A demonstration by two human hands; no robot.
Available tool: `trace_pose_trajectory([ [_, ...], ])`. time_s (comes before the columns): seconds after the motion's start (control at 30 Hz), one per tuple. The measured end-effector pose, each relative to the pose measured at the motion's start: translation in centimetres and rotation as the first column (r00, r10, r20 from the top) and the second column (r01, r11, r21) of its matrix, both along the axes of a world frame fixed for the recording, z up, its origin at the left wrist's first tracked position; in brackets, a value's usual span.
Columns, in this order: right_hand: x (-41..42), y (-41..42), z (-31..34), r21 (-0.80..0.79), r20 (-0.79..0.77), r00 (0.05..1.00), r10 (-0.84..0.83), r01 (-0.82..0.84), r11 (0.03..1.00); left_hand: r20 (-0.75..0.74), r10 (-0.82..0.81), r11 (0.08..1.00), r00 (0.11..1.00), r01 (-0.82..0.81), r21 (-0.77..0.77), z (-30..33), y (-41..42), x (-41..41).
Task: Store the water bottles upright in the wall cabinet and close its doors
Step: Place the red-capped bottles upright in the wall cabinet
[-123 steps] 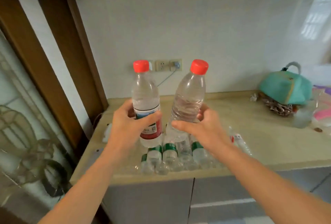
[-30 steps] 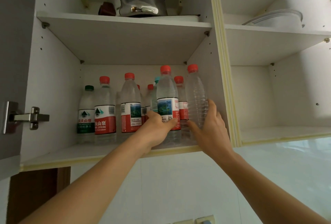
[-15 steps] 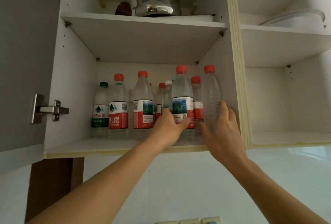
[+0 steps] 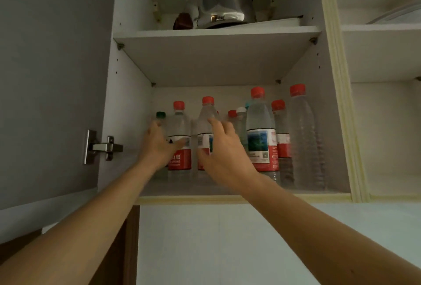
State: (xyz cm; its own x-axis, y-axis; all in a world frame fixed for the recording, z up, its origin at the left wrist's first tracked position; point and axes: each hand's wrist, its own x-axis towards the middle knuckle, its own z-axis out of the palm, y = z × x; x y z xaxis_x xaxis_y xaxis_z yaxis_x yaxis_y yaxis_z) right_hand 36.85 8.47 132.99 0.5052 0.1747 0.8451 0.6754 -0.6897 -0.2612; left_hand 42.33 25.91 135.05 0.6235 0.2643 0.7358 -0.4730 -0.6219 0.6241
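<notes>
Cabinet door [image 4: 52, 84] hangs open at left. Left hand [image 4: 157, 145], fingers spread and gripping nothing, reaches between green-capped bottle [image 4: 160, 117] and red-label bottle [image 4: 180, 139]. Right hand [image 4: 224, 156], also open-fingered, covers the next bottle [image 4: 207, 116]. Remaining bottles [image 4: 262, 139] stand upright on lower shelf [image 4: 296, 193]. Kettle [image 4: 222, 2] sits above.

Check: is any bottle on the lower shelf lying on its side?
No, every visible bottle, like the unlabelled bottle far right, stands upright on the lower shelf.
</notes>
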Motion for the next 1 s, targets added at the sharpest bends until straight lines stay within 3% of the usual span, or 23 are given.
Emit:
trace_pose_trajectory([
  [0.17,3.2,2.3,1.5,0.094,-0.36,0.931,-0.069,0.109,0.99,-0.122,-0.279,0.96,0.952,0.273,-0.068,-0.4,0.6,2.5],
  [0.3,4.7,2.3,1.8,0.052,-0.343,0.93,-0.129,0.156,0.986,-0.126,-0.271,0.963,0.954,0.267,-0.048,-1.1,0.9,3.9],
  [0.57,7.2,0.7,2.7,0.016,-0.469,0.882,0.041,-0.038,0.999,-0.118,-0.054,0.989,0.991,0.07,0.132,-1.6,1.7,2.1],
  [0.73,7.9,2.2,3.4,-0.017,-0.509,0.857,0.083,-0.106,0.994,-0.113,0.032,0.998,0.993,-0.025,0.06,-2.0,3.2,0.6],
  [1.0,9.4,5.5,3.5,-0.031,-0.501,0.86,0.093,-0.126,0.992,-0.182,0.246,0.966,0.952,-0.227,0.119,-3.5,4.7,0.4],
])
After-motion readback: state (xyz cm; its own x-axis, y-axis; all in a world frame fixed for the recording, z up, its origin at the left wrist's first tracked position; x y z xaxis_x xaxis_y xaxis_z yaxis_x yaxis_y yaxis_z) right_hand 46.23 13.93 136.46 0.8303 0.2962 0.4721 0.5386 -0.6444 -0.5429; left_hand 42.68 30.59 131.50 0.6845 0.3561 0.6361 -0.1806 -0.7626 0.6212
